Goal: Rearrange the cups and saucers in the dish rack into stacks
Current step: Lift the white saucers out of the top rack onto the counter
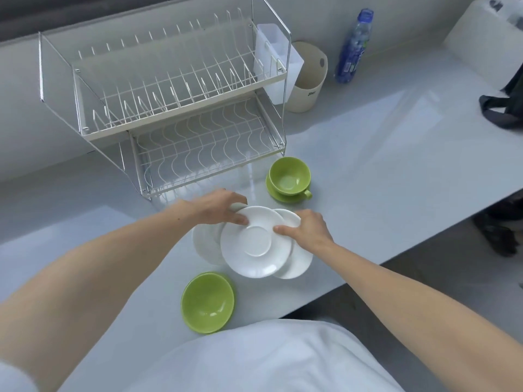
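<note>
A white saucer [256, 241] is held from both sides: my left hand [223, 207] grips its far left rim and my right hand [307, 230] its right rim. It lies over two other white saucers, one poking out on the left [205, 244] and one on the right [298, 264]. A green cup [289, 176] stands on a green saucer [276, 193] behind them. A green bowl-shaped dish [208, 302] sits near the table's front edge. The two-tier wire dish rack [175, 108] holds no dishes.
A white cutlery holder [276, 60] hangs on the rack's right end. Behind it stand a cream bin [308, 80] and a blue bottle [352, 49]. A dark bag [503, 106] lies at the far right. The table edge [368, 278] runs diagonally at my right.
</note>
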